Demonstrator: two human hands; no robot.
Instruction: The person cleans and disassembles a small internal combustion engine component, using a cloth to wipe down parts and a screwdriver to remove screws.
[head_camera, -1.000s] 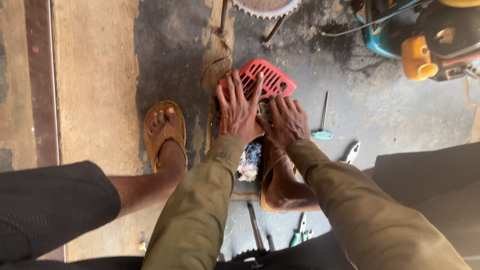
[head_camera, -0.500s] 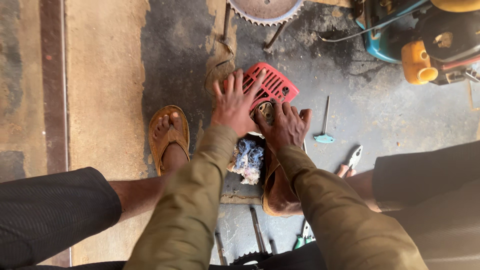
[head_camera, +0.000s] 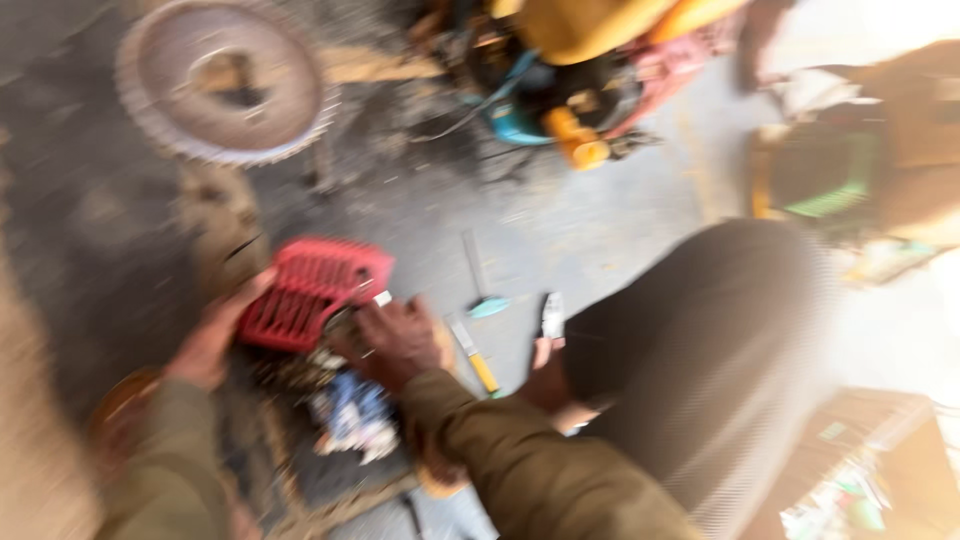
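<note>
Head view, heavy motion blur. Red slatted cover (head_camera: 312, 293) lies on the grey floor, below the toothed saw disc (head_camera: 222, 80). Left hand (head_camera: 215, 338) touches the cover's left edge, fingers (head_camera: 248, 292) laid against it — grip unclear. Right hand (head_camera: 398, 340) sits at the cover's lower right corner; curl of fingers can't be told. Blue-handled tool (head_camera: 480, 285) just right of the cover.

Grey concrete floor (head_camera: 600, 230), stained, gritty, darker patch toward left. Toothed round saw blade (head_camera: 225, 80) lies flat at top left. Yellow and teal machine (head_camera: 570, 90) sits at top centre, cable trailing beside it. Green and yellow box (head_camera: 830, 175) at right, blurred. Small hand tools scattered mid-floor. Strong warm daylight washes out right edge. Whole view motion-blurred.
</note>
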